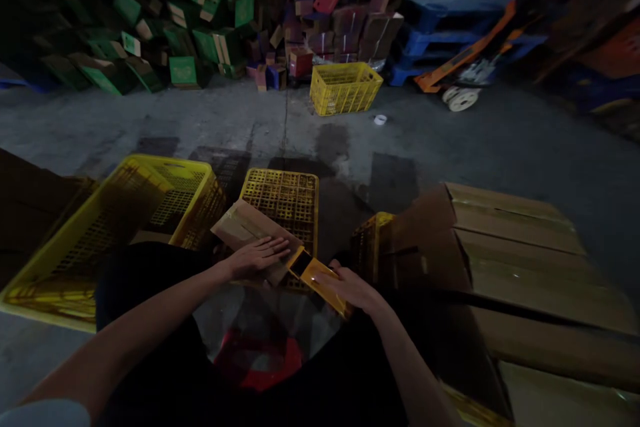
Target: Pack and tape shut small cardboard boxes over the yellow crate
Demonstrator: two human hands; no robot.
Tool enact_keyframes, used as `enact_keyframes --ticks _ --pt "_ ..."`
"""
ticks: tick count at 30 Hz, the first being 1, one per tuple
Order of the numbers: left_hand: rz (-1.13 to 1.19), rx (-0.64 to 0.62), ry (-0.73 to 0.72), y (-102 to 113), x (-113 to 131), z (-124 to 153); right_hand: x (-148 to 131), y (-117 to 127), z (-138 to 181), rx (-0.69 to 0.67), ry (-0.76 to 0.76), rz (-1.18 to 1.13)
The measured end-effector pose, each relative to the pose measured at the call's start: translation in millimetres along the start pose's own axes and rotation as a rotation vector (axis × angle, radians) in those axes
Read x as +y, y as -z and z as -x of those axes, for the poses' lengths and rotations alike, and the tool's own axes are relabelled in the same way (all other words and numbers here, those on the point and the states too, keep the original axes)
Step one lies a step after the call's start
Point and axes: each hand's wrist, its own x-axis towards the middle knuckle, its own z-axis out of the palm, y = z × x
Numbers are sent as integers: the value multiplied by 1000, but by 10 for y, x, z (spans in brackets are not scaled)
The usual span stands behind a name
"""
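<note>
A narrow brown cardboard box (250, 227) lies slantwise on an upturned yellow crate (295, 197) between my knees. My left hand (257, 257) rests flat on the cardboard box, fingers stretched out. My right hand (347, 287) is closed around a long yellow object (323, 283) with a dark rectangular patch near its far end. That end meets the right end of the cardboard box; whether it is inside or only against it, I cannot tell in the dim light.
A yellow crate (200, 213) stands on my left. Stacked flat cartons (525, 260) rise on my right. A red stool (257, 363) shows below. Farther off are a yellow crate (345, 90), a white tape roll (381, 120), blue pallets (425, 20), an orange pallet jack (467, 53) and piled green boxes (185, 70).
</note>
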Motion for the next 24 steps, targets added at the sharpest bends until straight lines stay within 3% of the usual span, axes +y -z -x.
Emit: enact_keyframes --ticks 10,15,21,24 --pt "-113 54 -26 -56 247 -41 -59 -23 63 14 13 105" --pt "-79 20 -62 -84 179 -76 34 27 125 -54 45 129" --pt "-67 27 -104 -50 119 -34 265 192 168 49 95 216" --pt "-75 50 -127 -29 132 -14 261 180 143 17 70 209"
